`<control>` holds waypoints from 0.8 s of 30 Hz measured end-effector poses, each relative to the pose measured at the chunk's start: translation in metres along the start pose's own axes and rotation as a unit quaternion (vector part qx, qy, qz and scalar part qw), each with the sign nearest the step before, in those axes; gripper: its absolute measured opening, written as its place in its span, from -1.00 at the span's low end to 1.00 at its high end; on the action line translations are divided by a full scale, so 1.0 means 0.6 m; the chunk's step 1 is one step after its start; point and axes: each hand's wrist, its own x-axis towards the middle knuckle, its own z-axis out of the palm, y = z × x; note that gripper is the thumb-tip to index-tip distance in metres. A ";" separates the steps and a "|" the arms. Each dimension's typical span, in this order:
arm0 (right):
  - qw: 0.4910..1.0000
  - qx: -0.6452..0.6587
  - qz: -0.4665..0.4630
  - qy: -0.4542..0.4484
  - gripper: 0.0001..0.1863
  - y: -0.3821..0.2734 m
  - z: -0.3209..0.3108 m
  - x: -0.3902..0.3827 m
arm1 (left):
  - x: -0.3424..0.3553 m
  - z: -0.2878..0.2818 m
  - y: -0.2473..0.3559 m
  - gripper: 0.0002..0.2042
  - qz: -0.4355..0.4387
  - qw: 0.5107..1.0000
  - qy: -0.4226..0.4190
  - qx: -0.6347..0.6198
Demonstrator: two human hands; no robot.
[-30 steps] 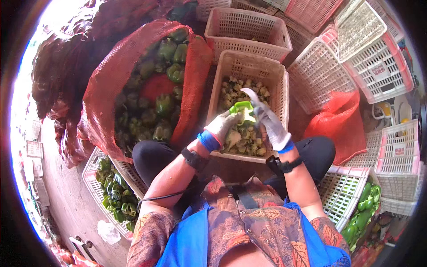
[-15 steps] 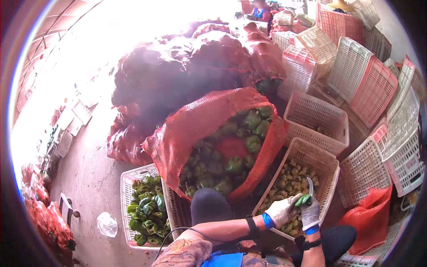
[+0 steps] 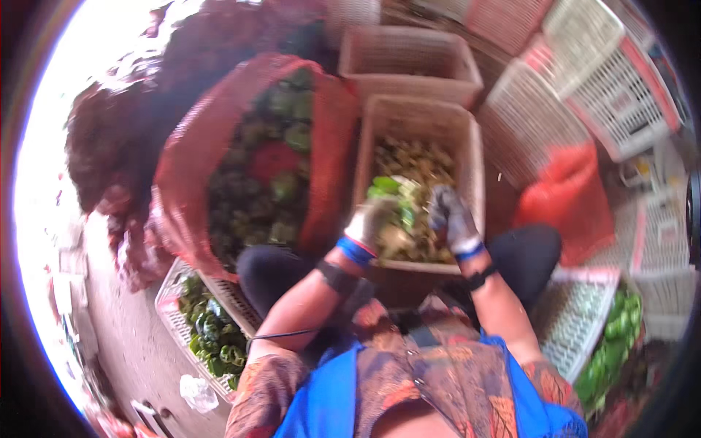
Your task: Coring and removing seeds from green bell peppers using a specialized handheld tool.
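Visibly curled left grip (image 3: 374, 219) around pepper (image 3: 384, 187)

Brownish flr (image 3: 120, 321), v. bright light (image 3: 84, 62) far L.

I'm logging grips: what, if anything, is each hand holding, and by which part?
Left hand: a green pepper, by its near side. Right hand: too blurred to tell.
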 end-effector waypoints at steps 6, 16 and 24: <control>0.931 -0.358 -0.047 0.050 -0.73 -0.097 0.051 -0.008 | 0.014 0.040 -0.001 -0.57 0.048 0.989 0.077 0.118; 0.824 -0.512 -0.239 -0.048 -0.66 -0.019 0.010 0.008 | 0.004 0.015 -0.049 -0.63 0.016 0.922 0.090 0.377; 0.688 -0.704 -0.166 0.057 -0.44 -0.069 -0.066 0.020 | 0.041 -0.048 -0.023 -0.68 0.018 0.967 0.254 -0.028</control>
